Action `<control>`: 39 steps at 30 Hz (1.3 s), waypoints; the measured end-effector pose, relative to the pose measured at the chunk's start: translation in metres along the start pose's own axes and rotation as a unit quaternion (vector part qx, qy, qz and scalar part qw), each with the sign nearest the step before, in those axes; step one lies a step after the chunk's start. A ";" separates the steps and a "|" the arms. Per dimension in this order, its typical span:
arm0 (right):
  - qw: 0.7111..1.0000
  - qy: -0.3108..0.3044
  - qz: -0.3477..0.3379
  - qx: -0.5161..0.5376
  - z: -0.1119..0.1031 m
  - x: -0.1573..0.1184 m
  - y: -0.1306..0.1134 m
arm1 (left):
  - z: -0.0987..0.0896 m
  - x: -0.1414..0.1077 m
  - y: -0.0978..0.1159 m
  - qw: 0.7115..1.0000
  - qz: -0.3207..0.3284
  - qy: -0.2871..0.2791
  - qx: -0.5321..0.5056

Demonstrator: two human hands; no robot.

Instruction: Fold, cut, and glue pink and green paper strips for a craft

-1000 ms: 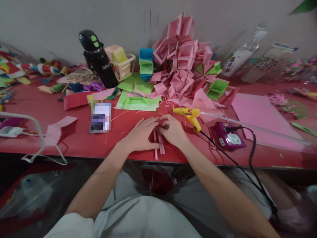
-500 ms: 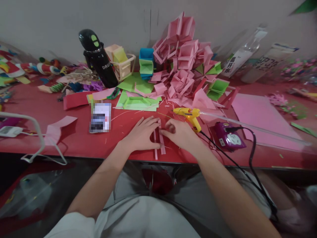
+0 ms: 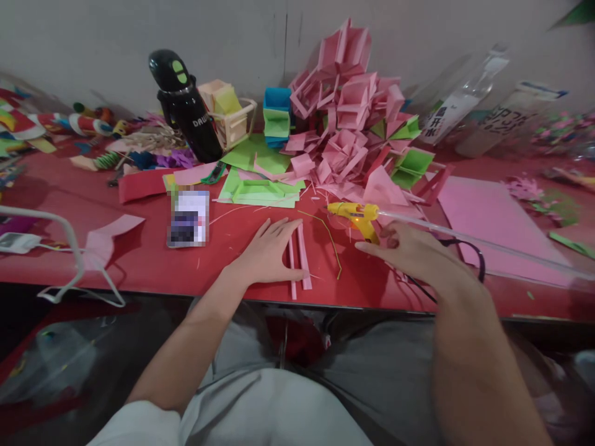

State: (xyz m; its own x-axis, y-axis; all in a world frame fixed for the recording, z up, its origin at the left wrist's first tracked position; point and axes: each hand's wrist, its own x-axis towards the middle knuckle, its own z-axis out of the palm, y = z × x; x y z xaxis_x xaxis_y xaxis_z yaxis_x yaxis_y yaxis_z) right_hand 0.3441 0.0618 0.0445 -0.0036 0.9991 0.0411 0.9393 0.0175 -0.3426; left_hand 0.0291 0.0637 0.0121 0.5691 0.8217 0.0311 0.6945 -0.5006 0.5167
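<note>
Fingers stretched and thumb spread, my left hand (image 3: 268,253) lies flat on the table, its fingertips and thumb touching a folded pink paper strip (image 3: 304,263). Beside that strip lies a second narrow pink strip (image 3: 292,272), partly under the hand. My right hand (image 3: 413,254) is open at the handle of a yellow hot glue gun (image 3: 356,217), thumb and fingers apart; whether it touches the handle I cannot tell. The gun lies on its side with a long clear glue stick (image 3: 488,246) sticking out of its back. A thin bent green stem (image 3: 331,234) rests between the hands.
Behind stand a black thermos (image 3: 188,114), a basket (image 3: 237,124) and a heap of folded pink paper (image 3: 346,105). A phone (image 3: 190,218) lies left, near a white wire stand (image 3: 69,238). Pink sheets (image 3: 497,229) and a tilted bottle (image 3: 460,102) are at right. The red table's edge (image 3: 153,290) is near me.
My right hand has left the pink strips and moved right to the glue gun's handle, now covering the purple socket. The green stem shows in full. My left hand stays put.
</note>
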 end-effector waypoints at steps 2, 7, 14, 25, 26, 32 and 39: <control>0.999 0.032 0.025 -0.030 0.010 0.006 -0.015 | 0.000 0.000 0.000 1.000 -0.001 0.001 -0.004; 0.993 0.062 -0.005 0.098 0.030 0.021 -0.035 | 0.000 0.001 0.001 1.000 -0.003 0.006 -0.008; 0.965 -0.082 -0.081 0.237 0.016 0.017 -0.033 | 0.000 0.000 0.001 1.000 -0.010 0.007 -0.015; 0.953 -0.127 -0.133 0.239 0.023 0.021 -0.048 | 0.000 0.000 0.002 1.000 -0.009 0.010 -0.019; 0.953 -0.129 -0.133 0.238 0.022 0.021 -0.049 | 0.000 0.000 0.001 1.000 -0.008 0.011 -0.020; 0.950 -0.135 -0.144 0.244 0.021 0.022 -0.052 | 0.000 0.000 0.001 1.000 -0.011 0.011 -0.022; 0.957 -0.140 -0.147 0.208 0.020 0.021 -0.048 | 0.002 0.001 -0.001 1.000 -0.004 0.016 -0.021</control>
State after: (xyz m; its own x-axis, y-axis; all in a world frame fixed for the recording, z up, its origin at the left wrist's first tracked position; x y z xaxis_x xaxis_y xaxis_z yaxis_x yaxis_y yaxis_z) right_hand 0.2919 0.0828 0.0436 -0.3930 0.9187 -0.0394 0.6661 0.2548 -0.7010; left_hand 0.0298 0.0645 0.0095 0.5483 0.8345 0.0541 0.6802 -0.4827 0.5517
